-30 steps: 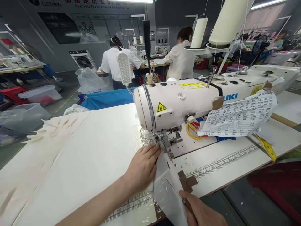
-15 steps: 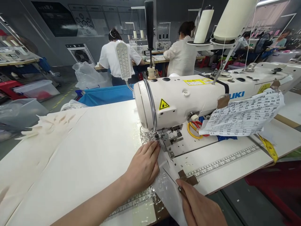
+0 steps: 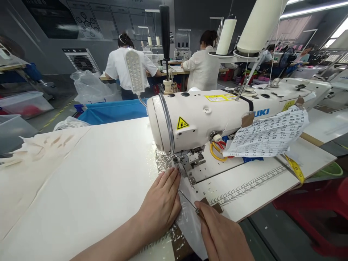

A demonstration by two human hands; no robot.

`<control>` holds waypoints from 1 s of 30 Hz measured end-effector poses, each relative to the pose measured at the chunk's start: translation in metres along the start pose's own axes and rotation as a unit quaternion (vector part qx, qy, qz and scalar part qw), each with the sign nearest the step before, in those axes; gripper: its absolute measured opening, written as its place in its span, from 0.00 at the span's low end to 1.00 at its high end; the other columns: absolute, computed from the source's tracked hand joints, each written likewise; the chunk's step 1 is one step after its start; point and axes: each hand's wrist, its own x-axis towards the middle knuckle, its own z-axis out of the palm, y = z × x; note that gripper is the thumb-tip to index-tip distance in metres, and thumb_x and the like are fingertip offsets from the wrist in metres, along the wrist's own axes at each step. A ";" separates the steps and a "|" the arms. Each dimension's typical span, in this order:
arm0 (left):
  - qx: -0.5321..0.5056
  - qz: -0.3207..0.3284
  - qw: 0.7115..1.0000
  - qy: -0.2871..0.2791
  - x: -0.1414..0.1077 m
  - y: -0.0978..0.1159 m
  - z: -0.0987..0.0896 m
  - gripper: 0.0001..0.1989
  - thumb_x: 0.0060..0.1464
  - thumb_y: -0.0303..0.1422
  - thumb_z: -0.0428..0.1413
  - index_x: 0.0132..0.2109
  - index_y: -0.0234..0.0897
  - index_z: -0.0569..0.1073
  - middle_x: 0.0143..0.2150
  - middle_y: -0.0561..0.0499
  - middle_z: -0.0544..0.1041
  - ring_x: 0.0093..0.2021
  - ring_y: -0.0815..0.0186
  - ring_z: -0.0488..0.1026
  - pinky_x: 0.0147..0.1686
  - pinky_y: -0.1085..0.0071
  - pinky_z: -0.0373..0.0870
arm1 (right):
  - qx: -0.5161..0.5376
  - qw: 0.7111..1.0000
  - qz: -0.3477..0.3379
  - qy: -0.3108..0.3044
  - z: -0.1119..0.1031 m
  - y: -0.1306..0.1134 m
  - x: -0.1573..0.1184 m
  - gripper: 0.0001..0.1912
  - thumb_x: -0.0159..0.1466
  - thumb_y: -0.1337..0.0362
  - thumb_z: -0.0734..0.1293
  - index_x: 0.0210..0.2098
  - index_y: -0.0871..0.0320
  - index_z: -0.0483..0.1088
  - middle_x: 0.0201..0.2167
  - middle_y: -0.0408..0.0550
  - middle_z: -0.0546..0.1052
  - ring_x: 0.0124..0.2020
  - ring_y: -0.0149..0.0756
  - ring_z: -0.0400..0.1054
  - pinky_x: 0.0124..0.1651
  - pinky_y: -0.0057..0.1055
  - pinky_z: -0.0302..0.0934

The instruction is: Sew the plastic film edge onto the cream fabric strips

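Note:
My left hand (image 3: 161,199) lies flat on a piece of sheer white fabric (image 3: 190,226), its fingers stretched together toward the presser foot of a white sewing machine (image 3: 190,121). The fingertips are just in front of the needle area. In my right hand (image 3: 224,232) is an awl (image 3: 187,199), held by its brownish handle. Its thin metal shaft points up and left, with the tip over the fabric beside my left hand. Part of the fabric hangs past the table's front edge. My left palm hides some of it.
A white table (image 3: 116,156) carries cut fabric pieces (image 3: 35,170) at left. Right of the needle are yellow-handled scissors (image 3: 216,152), a handwritten sheet (image 3: 266,136) and a yellow tape measure (image 3: 295,169). Thread cones (image 3: 227,36) stand above; a red stool (image 3: 320,214) is at lower right. Two people sit beyond.
The camera view has turned slightly right, so the scene sits further left. My right hand and the awl tip are a little closer to the needle. My left hand stays on the fabric.

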 end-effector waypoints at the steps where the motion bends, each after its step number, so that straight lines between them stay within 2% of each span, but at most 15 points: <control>1: 0.002 0.004 1.000 0.003 0.000 0.000 0.000 0.25 0.62 0.30 0.42 0.62 0.21 0.63 0.65 0.33 0.62 0.67 0.48 0.56 0.63 0.51 0.60 | 0.001 1.000 0.005 -0.004 0.000 0.000 0.001 0.20 0.68 0.72 0.54 0.58 0.58 0.60 0.44 0.50 0.80 0.36 0.39 0.78 0.30 0.33 0.73; 7: -0.002 0.015 1.000 0.005 -0.001 0.003 -0.001 0.24 0.60 0.29 0.44 0.61 0.20 0.65 0.64 0.33 0.64 0.66 0.47 0.58 0.62 0.51 0.60 | 0.002 1.000 -0.012 0.008 0.001 -0.001 0.007 0.20 0.67 0.73 0.53 0.58 0.60 0.60 0.43 0.51 0.79 0.37 0.40 0.77 0.31 0.33 0.72; 13: -0.013 -0.005 1.000 0.008 0.000 0.000 0.000 0.24 0.63 0.34 0.44 0.62 0.25 0.65 0.64 0.37 0.66 0.65 0.50 0.60 0.65 0.52 0.54 | -0.003 0.999 -0.025 0.031 0.001 -0.003 0.015 0.20 0.67 0.73 0.54 0.57 0.59 0.60 0.43 0.51 0.80 0.36 0.39 0.77 0.31 0.31 0.70; 17: -0.009 -0.005 1.000 0.016 0.002 -0.005 0.001 0.23 0.64 0.33 0.44 0.62 0.27 0.65 0.63 0.38 0.67 0.65 0.51 0.59 0.66 0.51 0.51 | -0.018 0.998 -0.035 0.047 0.005 -0.002 0.022 0.20 0.67 0.73 0.54 0.57 0.59 0.59 0.43 0.51 0.80 0.35 0.40 0.77 0.30 0.32 0.70; 23: -0.023 -0.056 0.998 0.019 0.009 -0.009 -0.004 0.22 0.62 0.31 0.46 0.60 0.28 0.67 0.57 0.37 0.69 0.59 0.50 0.63 0.61 0.49 0.58 | -0.015 0.998 -0.036 0.047 0.012 -0.001 0.033 0.18 0.67 0.72 0.54 0.55 0.60 0.62 0.41 0.52 0.81 0.33 0.40 0.78 0.29 0.32 0.70; 26: -0.021 -0.060 0.998 0.010 0.012 -0.015 -0.003 0.21 0.61 0.30 0.47 0.59 0.29 0.67 0.54 0.38 0.70 0.56 0.51 0.65 0.60 0.50 0.59 | 0.012 0.999 -0.014 0.038 0.014 -0.001 0.038 0.18 0.68 0.71 0.54 0.56 0.60 0.62 0.42 0.52 0.81 0.33 0.41 0.78 0.27 0.32 0.70; 30: 0.013 -0.043 0.999 0.019 0.014 -0.028 0.001 0.20 0.60 0.25 0.47 0.58 0.30 0.68 0.55 0.40 0.71 0.59 0.52 0.63 0.63 0.49 0.53 | 0.114 0.993 0.032 0.026 0.014 -0.007 0.040 0.18 0.69 0.67 0.53 0.55 0.61 0.64 0.42 0.54 0.81 0.37 0.42 0.78 0.34 0.33 0.71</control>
